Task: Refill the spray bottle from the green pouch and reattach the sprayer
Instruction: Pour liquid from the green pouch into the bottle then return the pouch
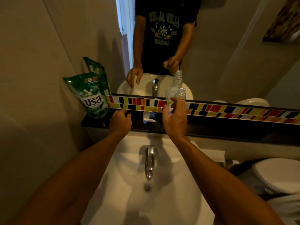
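The green refill pouch (90, 96) stands upright at the left end of the black shelf (227, 125), leaning against the wall. A clear spray bottle (181, 93) with its neck uncapped stands on the shelf against the mirror. The white sprayer (148, 119) lies on its side on the shelf between my hands. My right hand (175, 117) hovers just in front of the bottle, thumb and fingers apart, and hides the bottle's lower body. My left hand (121, 119) rests on the shelf right of the pouch with loosely curled fingers and nothing in it.
A white washbasin (170, 200) with a chrome tap (150, 159) lies below the shelf. A coloured tile strip (227, 109) and a mirror back the shelf. A toilet (276, 174) stands at the right. The wall closes in on the left.
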The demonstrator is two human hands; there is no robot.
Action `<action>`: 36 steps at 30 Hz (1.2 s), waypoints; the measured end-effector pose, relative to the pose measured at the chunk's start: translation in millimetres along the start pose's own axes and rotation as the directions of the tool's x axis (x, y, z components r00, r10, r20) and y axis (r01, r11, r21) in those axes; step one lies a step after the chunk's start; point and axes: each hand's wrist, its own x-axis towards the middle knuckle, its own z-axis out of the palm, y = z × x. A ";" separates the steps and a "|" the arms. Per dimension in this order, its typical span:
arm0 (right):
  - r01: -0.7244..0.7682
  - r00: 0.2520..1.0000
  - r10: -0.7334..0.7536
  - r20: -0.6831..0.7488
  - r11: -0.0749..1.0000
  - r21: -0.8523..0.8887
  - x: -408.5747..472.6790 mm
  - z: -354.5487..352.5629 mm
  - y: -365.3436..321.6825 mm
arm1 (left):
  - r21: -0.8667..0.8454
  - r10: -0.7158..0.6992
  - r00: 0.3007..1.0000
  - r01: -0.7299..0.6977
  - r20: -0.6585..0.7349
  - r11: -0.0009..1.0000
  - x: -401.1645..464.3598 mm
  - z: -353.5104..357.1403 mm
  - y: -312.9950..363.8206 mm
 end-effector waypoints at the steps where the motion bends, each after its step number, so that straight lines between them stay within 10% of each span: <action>1: 0.002 0.998 -0.004 0.063 1.000 0.030 -2.2 9.5 -6.0 | 0.004 0.004 1.000 -0.004 -0.016 1.000 0.7 -15.1 -5.6; 16: -0.230 0.800 0.084 0.594 0.957 0.174 17.0 152.7 -91.9 | 0.056 -0.036 0.965 0.052 -0.259 0.997 43.7 -176.9 -46.3; 36: -0.426 0.692 0.187 0.698 0.886 0.185 48.1 261.7 -63.9 | -0.433 -0.389 0.886 0.256 -0.254 0.864 107.1 -123.8 -67.9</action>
